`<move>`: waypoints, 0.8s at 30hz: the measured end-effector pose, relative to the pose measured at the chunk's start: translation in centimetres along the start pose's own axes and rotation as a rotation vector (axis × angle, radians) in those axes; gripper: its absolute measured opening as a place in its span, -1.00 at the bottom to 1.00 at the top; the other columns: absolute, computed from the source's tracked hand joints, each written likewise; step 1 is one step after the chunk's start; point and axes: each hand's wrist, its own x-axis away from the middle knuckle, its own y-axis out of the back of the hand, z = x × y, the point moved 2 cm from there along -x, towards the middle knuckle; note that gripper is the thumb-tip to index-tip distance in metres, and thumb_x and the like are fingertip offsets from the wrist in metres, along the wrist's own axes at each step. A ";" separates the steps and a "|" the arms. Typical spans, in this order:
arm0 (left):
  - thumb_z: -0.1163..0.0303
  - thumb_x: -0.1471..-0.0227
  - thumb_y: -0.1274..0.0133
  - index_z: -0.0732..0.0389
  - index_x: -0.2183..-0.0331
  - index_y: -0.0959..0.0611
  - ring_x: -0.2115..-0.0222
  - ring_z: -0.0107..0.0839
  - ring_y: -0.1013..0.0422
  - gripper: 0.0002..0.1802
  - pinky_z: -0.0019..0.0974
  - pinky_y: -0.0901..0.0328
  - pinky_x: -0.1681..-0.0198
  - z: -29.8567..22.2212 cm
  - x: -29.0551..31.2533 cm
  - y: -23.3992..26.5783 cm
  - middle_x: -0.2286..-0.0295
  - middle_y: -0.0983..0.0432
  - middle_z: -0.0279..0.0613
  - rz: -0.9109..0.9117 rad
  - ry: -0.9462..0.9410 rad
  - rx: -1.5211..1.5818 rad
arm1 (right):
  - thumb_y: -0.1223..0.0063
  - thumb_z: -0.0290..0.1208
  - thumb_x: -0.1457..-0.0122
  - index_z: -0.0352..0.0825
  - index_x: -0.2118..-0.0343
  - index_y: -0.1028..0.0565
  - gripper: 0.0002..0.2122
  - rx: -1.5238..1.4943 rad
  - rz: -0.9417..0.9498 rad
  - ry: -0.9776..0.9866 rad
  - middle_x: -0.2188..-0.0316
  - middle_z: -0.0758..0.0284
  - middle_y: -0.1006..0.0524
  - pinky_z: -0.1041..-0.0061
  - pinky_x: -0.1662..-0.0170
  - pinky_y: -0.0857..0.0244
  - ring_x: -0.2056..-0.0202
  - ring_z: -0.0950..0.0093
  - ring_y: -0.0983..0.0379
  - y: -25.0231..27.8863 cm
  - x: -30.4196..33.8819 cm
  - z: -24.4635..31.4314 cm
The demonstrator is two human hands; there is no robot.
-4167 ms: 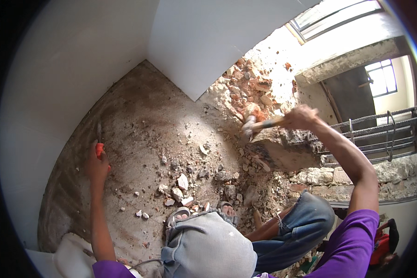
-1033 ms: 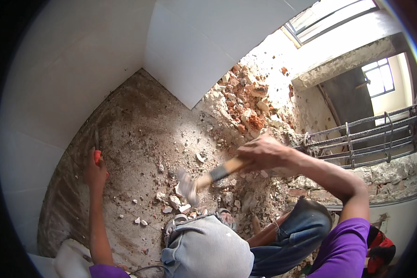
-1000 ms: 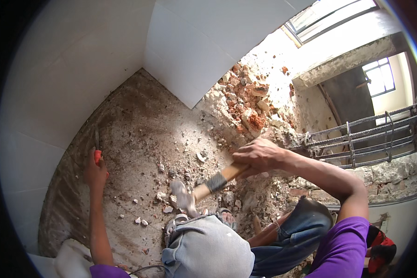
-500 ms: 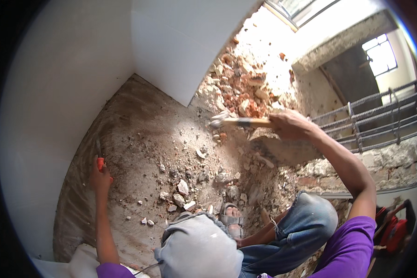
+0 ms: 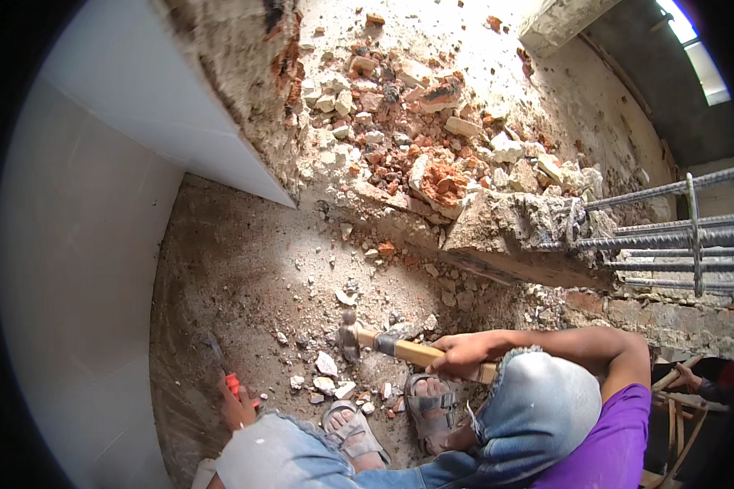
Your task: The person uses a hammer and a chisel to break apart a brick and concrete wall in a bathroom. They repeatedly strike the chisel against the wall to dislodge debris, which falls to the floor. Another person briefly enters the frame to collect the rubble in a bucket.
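Note:
My right hand (image 5: pixel 458 354) is closed round the wooden handle of a hammer (image 5: pixel 420 352). Its metal head points left, low over the rubble in front of my feet. At the lower left, my left hand (image 5: pixel 236 409) grips the red handle of a chisel (image 5: pixel 232 381). The chisel's metal shaft slants up and left, close to the dusty floor (image 5: pixel 196 277); whether its tip touches is hard to tell. Between the two tools lie loose pale chunks of rubble (image 5: pixel 325 363), nearest to the hammer head. My left forearm is mostly hidden behind my knee.
Brick and plaster rubble (image 5: pixel 444 179) is heaped on a broken ledge ahead. Bare ribbed steel bars (image 5: pixel 669 240) jut from broken concrete at the right. A smooth white wall panel (image 5: pixel 98 269) bounds the left. Another person's hand (image 5: pixel 689 376) shows at the right edge beside wooden pieces.
My right hand has drawn the hammer down and back towards my knees from near the ledge. The view has shifted, showing more of the ledge; my left hand still grips the chisel.

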 end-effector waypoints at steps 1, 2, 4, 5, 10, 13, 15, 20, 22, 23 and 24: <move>0.27 -0.15 0.16 0.10 -0.17 -0.12 0.29 0.20 -0.44 -0.42 0.11 -0.32 0.33 0.1 0.1 -0.3 0.30 -0.49 0.21 0.045 0.109 -0.058 | -0.04 -0.28 -0.18 -0.35 0.21 -0.38 -0.75 -0.184 0.074 -0.001 0.60 0.44 -0.41 0.58 0.58 -0.29 0.63 0.62 -0.36 0.1 -0.2 -0.2; 0.26 -0.15 0.15 0.10 -0.16 -0.13 0.29 0.20 -0.43 -0.43 0.12 -0.31 0.32 -0.3 0.2 -0.3 0.31 -0.49 0.22 0.024 0.087 -0.133 | -0.04 -0.29 -0.18 -0.35 0.23 -0.38 -0.76 -0.205 0.053 0.010 0.61 0.45 -0.40 0.58 0.58 -0.29 0.63 0.62 -0.36 0.3 -0.3 -0.4; 0.24 -0.15 0.14 0.08 -0.14 -0.16 0.28 0.22 -0.41 -0.46 0.15 -0.29 0.32 -1.5 -0.2 -0.2 0.32 -0.49 0.25 0.025 0.144 -0.258 | -0.04 -0.33 -0.17 -0.34 0.27 -0.38 -0.80 -0.247 0.078 -0.029 0.62 0.45 -0.40 0.59 0.59 -0.30 0.66 0.61 -0.36 0.4 -0.6 -0.8; 0.23 -0.15 0.14 0.08 -0.12 -0.18 0.29 0.22 -0.41 -0.48 0.15 -0.29 0.31 -2.2 -0.3 -0.1 0.32 -0.49 0.25 0.053 0.178 -0.296 | 0.03 -0.38 -0.18 -0.37 0.26 -0.34 -0.82 -0.293 0.123 -0.035 0.61 0.43 -0.37 0.56 0.61 -0.31 0.66 0.58 -0.34 0.3 -0.7 -1.0; 0.21 -0.16 0.15 0.09 -0.12 -0.19 0.32 0.21 -0.43 -0.49 0.13 -0.28 0.27 -3.9 -0.1 0.4 0.34 -0.50 0.24 0.068 0.148 -0.286 | 0.05 -0.35 -0.16 -0.27 0.27 -0.30 -0.84 -0.544 0.236 -0.049 0.62 0.42 -0.37 0.51 0.64 -0.32 0.69 0.56 -0.33 -0.2 -0.9 -2.2; 0.20 -0.14 0.13 0.14 -0.12 -0.19 0.27 0.15 -0.44 -0.45 0.07 -0.30 0.20 -3.5 -1.1 0.0 0.29 -0.49 0.23 0.138 0.213 -0.136 | -0.02 -0.36 -0.13 -0.29 -0.01 -0.29 -0.62 -0.200 -0.009 0.157 0.52 0.37 -0.42 0.49 0.60 -0.37 0.63 0.53 -0.40 0.1 -1.2 -2.8; 0.18 -0.09 0.07 0.22 -0.10 -0.24 0.21 0.09 -0.44 -0.41 0.00 -0.31 0.14 -4.1 -1.3 0.2 0.21 -0.46 0.23 0.171 0.336 -0.095 | -0.04 -0.32 -0.14 -0.27 -0.04 -0.30 -0.59 -0.175 -0.059 0.098 0.49 0.36 -0.42 0.47 0.59 -0.36 0.58 0.54 -0.39 -0.4 -1.1 -3.1; 0.22 -0.05 -0.06 0.18 0.07 -0.43 0.32 -0.32 -0.48 -0.58 -0.17 -0.39 0.24 -14.4 1.8 4.1 0.33 -0.49 -0.17 0.301 0.651 0.957 | -0.14 -0.16 -0.11 -0.36 0.15 -0.41 -0.62 -0.080 -0.189 0.034 0.56 0.42 -0.45 0.51 0.57 -0.29 0.57 0.58 -0.40 -3.8 0.7 -1.5; 0.26 -0.06 -0.07 0.14 0.13 -0.47 0.33 -0.35 -0.46 -0.66 -0.18 -0.38 0.22 -20.2 6.7 8.8 0.33 -0.49 -0.23 0.420 0.713 1.421 | -0.14 -0.25 -0.07 -0.39 0.20 -0.42 -0.66 0.072 -0.314 -0.030 0.59 0.38 -0.47 0.49 0.57 -0.30 0.60 0.56 -0.41 -5.2 1.9 -0.2; 0.27 -0.07 -0.06 0.12 0.15 -0.47 0.33 -0.38 -0.45 -0.71 -0.20 -0.37 0.20 -23.0 9.0 11.5 0.35 -0.48 -0.26 0.480 0.752 1.619 | -0.12 -0.32 -0.04 -0.40 0.22 -0.41 -0.69 0.128 -0.344 -0.036 0.61 0.36 -0.47 0.47 0.59 -0.31 0.61 0.53 -0.42 -5.9 2.5 0.6; 0.29 -0.07 -0.05 0.10 0.18 -0.47 0.34 -0.41 -0.44 -0.75 -0.23 -0.36 0.18 -25.8 10.8 14.3 0.36 -0.47 -0.29 0.552 0.687 1.869 | -0.06 -0.39 0.01 -0.41 0.23 -0.43 -0.71 0.158 -0.348 -0.040 0.59 0.34 -0.49 0.48 0.59 -0.31 0.61 0.55 -0.42 -6.6 2.9 1.5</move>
